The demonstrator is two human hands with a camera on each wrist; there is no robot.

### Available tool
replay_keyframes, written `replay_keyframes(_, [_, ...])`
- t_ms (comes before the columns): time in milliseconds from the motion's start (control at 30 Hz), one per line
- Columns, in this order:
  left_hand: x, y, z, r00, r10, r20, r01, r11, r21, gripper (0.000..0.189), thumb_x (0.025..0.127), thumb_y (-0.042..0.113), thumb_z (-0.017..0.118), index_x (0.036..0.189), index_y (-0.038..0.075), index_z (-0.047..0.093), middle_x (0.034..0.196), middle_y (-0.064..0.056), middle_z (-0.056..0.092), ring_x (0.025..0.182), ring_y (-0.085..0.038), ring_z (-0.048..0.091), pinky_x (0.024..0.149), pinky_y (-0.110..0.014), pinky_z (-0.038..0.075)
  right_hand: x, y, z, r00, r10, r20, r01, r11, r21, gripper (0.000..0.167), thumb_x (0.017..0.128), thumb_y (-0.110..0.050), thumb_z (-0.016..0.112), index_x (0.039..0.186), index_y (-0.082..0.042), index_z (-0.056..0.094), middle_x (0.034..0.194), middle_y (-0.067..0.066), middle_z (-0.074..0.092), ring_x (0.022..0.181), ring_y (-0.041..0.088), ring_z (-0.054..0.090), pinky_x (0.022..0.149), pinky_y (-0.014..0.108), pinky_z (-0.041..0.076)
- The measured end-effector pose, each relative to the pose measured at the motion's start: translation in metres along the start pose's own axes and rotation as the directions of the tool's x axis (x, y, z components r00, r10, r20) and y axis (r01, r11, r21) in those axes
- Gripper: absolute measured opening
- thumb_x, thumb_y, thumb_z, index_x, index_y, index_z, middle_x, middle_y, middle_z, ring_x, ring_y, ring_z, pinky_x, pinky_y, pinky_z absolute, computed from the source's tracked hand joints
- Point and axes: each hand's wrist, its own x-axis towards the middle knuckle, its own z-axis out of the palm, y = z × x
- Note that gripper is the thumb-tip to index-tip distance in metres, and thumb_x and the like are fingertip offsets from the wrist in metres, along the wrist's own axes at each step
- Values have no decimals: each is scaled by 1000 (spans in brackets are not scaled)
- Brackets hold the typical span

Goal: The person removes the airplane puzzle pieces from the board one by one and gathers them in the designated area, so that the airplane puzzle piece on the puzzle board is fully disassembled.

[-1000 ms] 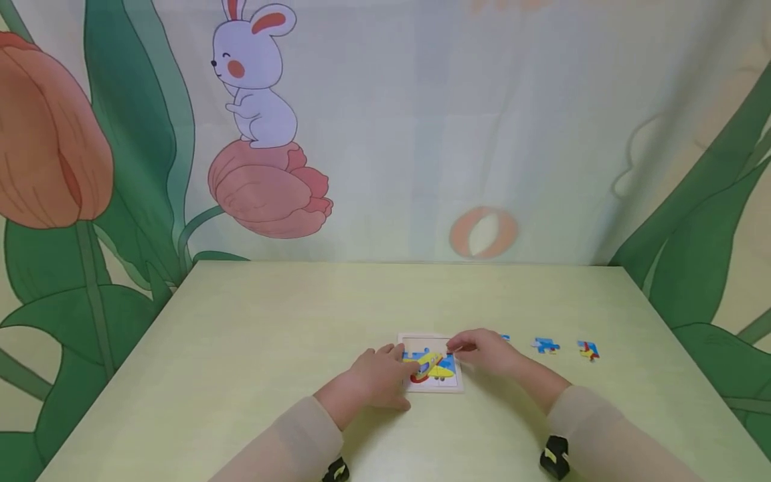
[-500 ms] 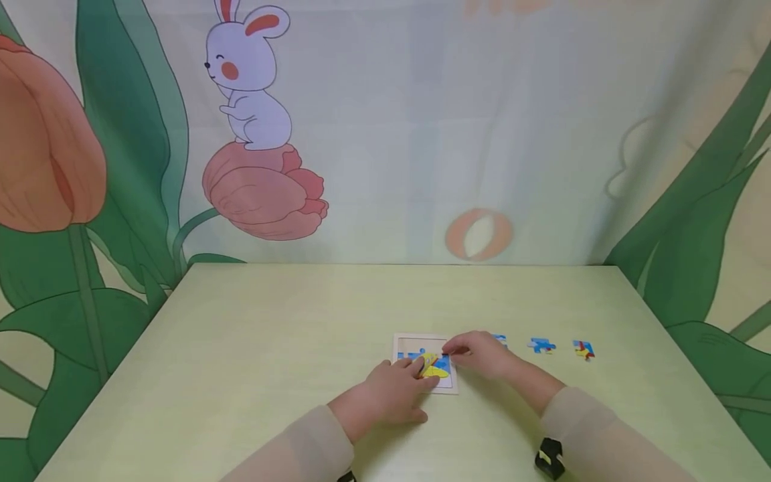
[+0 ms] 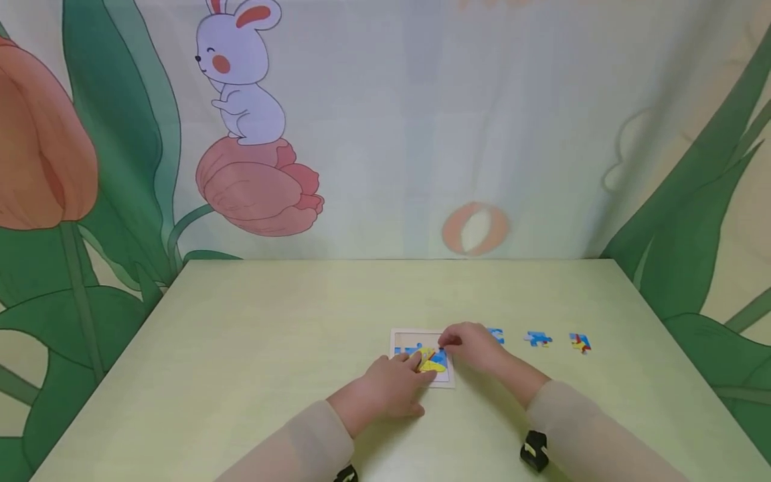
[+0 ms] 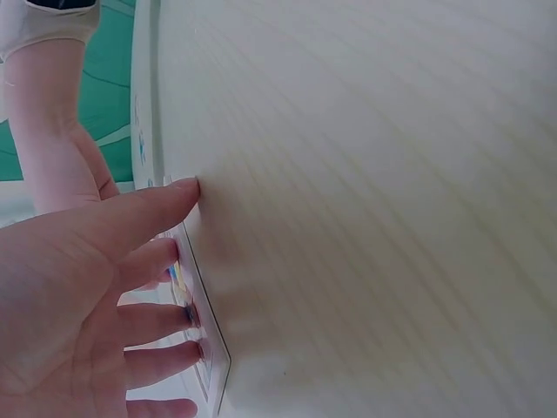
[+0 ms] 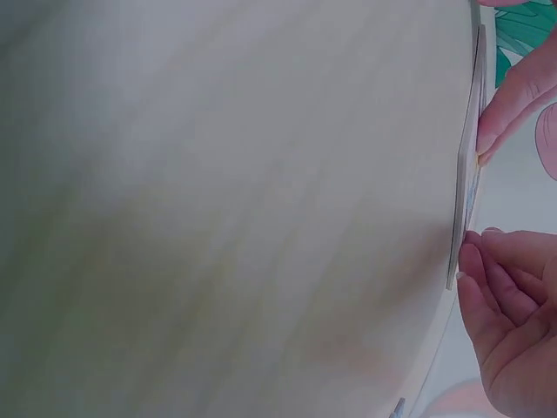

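Observation:
A shallow square puzzle tray (image 3: 446,384) with a pale rim lies on the table, holding a partly filled picture of a yellow airplane (image 3: 432,366) on blue. My left hand (image 3: 388,385) rests over the tray's lower left, its fingertips pressing on the pieces; in the left wrist view the fingers (image 4: 157,322) look fairly straight. At the tray's right side my right hand (image 3: 472,345) pinches a puzzle piece between thumb and fingertips, mostly hidden by them. The right wrist view shows those fingertips (image 5: 474,244) bunched at the tray's edge (image 5: 454,252).
To the right lie loose puzzle pieces: a blue one (image 3: 496,335) partly behind my right hand, another blue one (image 3: 537,339), and a blue, red and yellow one (image 3: 580,343). A curtain with a printed rabbit (image 3: 249,110) hangs behind the table (image 3: 241,321).
My left hand has shifted right, further over the tray, its fingers now lying across the airplane pieces. The right hand stays at the tray's right side. The whole view has drifted slightly.

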Motion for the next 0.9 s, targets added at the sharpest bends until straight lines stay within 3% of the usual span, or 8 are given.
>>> replay_keyframes(333, [-2, -1, -3, 1000, 2, -11, -2, 1000, -7, 64, 84, 53, 60, 141, 34, 40, 149, -5, 32, 132, -26, 35, 97, -46, 39, 4, -9, -2, 999, 44, -11, -45, 999, -25, 9, 82, -1, 68, 86, -9, 68, 81, -3, 63, 77, 15, 54, 78, 31, 48])
replay_keyframes(567, [1, 1, -3, 1000, -7, -15, 7, 1000, -3, 63, 82, 55, 61, 139, 40, 40, 146, -5, 37, 130, -27, 38, 95, -46, 40, 2, -10, -5, 999, 29, 25, -29, 999, -34, 9, 81, -1, 69, 87, -8, 68, 82, -2, 64, 77, 14, 55, 79, 33, 48])
replay_keyframes(900, [1, 6, -3, 1000, -25, 3, 25, 1000, -7, 63, 82, 55, 61, 140, 40, 41, 147, -5, 35, 131, -28, 36, 95, -46, 39, 5, -5, -3, 996, 84, 31, -85, 996, 30, 6, 84, -2, 67, 88, -7, 68, 81, 2, 64, 77, 15, 56, 77, 31, 48])
